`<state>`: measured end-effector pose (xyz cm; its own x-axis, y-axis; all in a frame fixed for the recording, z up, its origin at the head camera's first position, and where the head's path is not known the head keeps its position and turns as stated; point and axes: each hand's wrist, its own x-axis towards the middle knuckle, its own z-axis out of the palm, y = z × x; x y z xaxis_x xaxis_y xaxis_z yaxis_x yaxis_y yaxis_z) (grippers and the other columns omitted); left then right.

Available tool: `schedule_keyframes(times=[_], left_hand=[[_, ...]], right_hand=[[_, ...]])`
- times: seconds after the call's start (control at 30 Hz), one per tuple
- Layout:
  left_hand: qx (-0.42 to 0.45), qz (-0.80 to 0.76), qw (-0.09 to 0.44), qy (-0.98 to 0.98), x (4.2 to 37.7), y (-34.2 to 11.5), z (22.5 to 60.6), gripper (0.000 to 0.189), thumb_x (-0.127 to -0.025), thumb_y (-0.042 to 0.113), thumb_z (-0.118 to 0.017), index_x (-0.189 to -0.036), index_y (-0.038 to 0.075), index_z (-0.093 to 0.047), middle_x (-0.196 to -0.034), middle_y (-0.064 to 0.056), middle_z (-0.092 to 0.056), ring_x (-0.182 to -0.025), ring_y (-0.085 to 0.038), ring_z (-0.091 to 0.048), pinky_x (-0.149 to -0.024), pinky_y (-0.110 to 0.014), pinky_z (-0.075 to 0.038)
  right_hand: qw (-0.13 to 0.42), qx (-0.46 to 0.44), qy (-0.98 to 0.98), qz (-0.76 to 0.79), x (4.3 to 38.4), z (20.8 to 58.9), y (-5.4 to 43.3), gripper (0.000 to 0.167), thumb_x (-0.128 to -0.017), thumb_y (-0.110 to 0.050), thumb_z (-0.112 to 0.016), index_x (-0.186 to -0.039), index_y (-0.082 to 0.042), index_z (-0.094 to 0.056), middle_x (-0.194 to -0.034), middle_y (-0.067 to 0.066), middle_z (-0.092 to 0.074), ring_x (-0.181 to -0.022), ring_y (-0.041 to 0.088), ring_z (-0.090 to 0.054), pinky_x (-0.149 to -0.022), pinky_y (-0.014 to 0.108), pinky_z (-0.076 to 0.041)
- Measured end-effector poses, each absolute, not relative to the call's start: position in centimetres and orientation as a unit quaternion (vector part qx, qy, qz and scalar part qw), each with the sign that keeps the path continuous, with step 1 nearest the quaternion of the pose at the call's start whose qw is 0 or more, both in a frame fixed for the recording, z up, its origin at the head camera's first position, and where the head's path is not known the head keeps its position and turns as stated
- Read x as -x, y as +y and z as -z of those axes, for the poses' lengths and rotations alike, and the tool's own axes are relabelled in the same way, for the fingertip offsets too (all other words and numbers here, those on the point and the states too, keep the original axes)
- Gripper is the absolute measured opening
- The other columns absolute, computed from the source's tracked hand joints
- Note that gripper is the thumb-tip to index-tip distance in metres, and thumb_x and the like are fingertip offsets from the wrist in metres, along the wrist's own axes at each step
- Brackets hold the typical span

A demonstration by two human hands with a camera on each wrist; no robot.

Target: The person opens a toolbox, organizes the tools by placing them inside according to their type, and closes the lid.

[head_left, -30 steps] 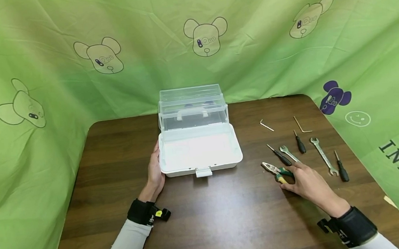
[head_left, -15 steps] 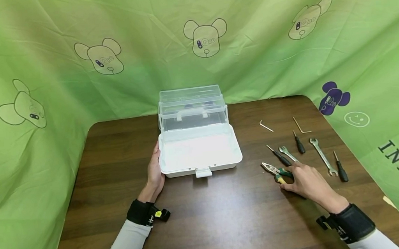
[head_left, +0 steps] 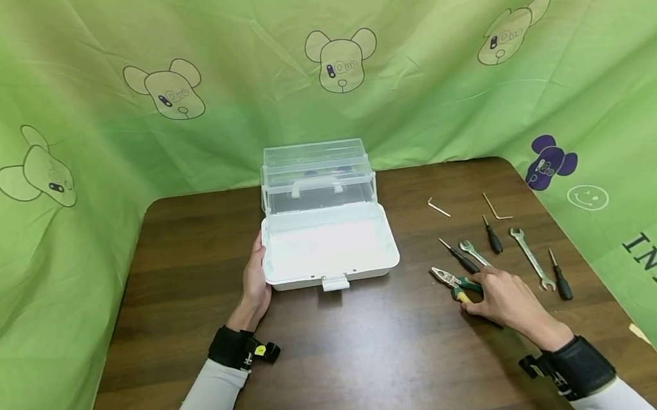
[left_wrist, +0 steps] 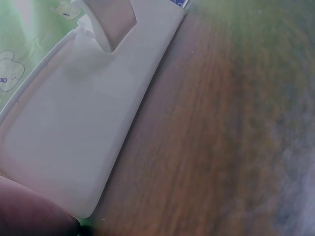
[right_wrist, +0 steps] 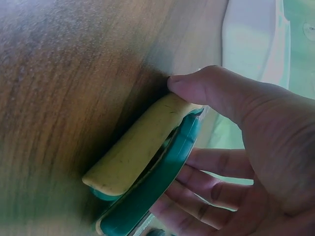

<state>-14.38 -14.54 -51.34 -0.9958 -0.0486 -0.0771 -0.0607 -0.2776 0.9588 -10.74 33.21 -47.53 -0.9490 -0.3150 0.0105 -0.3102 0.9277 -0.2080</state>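
Note:
A white toolbox (head_left: 328, 247) with its clear lid (head_left: 316, 161) raised stands at the middle of the table. My left hand (head_left: 255, 281) lies along the box's left side, fingers pointing away from me. In the left wrist view the box's front wall (left_wrist: 74, 113) and latch (left_wrist: 110, 24) show, with a blurred bit of hand at the corner. Over on the right, my right hand (head_left: 506, 300) holds combination pliers (head_left: 449, 279) with yellow and green handles. The right wrist view has the thumb on the yellow grip (right_wrist: 140, 147) and the fingers along the green one.
Beyond the right hand lie an open-end wrench (head_left: 532, 256), another wrench (head_left: 474, 251) partly under the fingers, and black screwdrivers (head_left: 460, 256). Two hex keys (head_left: 439, 207) are farther back. A green printed cloth (head_left: 239, 96) hangs behind the wooden table (head_left: 346, 358).

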Motion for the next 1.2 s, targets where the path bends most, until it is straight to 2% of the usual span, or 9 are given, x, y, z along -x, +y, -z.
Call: schedule_keyframes(times=[0.23, 0.53, 0.83, 0.97, 1.2], left_hand=[[0.060, -0.799, 0.017, 0.598, 14.3, -14.5, 51.5, 0.058, -0.115, 0.016, -0.020, -0.171, 0.010, -0.008, -0.178, -0.002, -0.008, -0.162, -0.016, -0.005, -0.131, -0.040, -0.007], [0.060, -0.799, 0.016, 0.599, 14.3, -14.4, 51.3, 0.058, -0.115, 0.016, -0.021, -0.171, 0.011, -0.007, -0.178, -0.001, -0.008, -0.162, -0.016, -0.005, -0.131, -0.040, -0.007], [0.057, -0.796, 0.013, 0.602, 14.3, -14.6, 51.3, 0.058, -0.115, 0.016, -0.021, -0.171, 0.011, -0.008, -0.178, -0.002, -0.008, -0.163, -0.018, -0.005, -0.131, -0.043, -0.006], [0.055, -0.800, 0.012, 0.597, 14.4, -14.6, 51.4, 0.058, -0.115, 0.016, -0.021, -0.171, 0.011, -0.009, -0.178, -0.002, -0.009, -0.163, -0.017, -0.006, -0.131, -0.042, -0.007], [0.056, -0.801, 0.016, 0.596, 14.3, -14.6, 51.4, 0.058, -0.115, 0.016, -0.020, -0.171, 0.012, -0.008, -0.178, -0.001, -0.009, -0.162, -0.016, -0.005, -0.130, -0.041, -0.007]], right_hand=[[0.025, 0.152, 0.983, 0.096, 11.0, 47.4, 33.1, 0.056, -0.068, -0.032, -0.091, -0.107, 0.005, -0.077, -0.088, 0.014, -0.070, -0.060, 0.024, -0.055, -0.050, 0.047, -0.046], [0.021, 0.150, 0.984, 0.096, 11.2, 47.2, 33.0, 0.055, -0.064, -0.034, -0.091, -0.103, 0.002, -0.078, -0.082, 0.013, -0.071, -0.056, 0.023, -0.055, -0.047, 0.046, -0.044], [0.023, 0.164, 0.981, 0.099, 11.7, 47.0, 33.0, 0.054, -0.064, -0.034, -0.091, -0.101, 0.004, -0.078, -0.078, 0.008, -0.070, -0.058, 0.017, -0.049, -0.050, 0.040, -0.044], [0.011, 0.173, 0.979, 0.110, 11.9, 46.8, 32.7, 0.050, -0.064, -0.030, -0.089, -0.100, 0.003, -0.079, -0.076, 0.006, -0.070, -0.058, 0.016, -0.048, -0.050, 0.038, -0.044], [-0.026, 0.186, 0.976, 0.111, 12.3, 45.7, 32.3, 0.045, -0.062, -0.027, -0.088, -0.098, -0.001, -0.080, -0.072, 0.007, -0.069, -0.054, 0.017, -0.049, -0.047, 0.043, -0.046]])
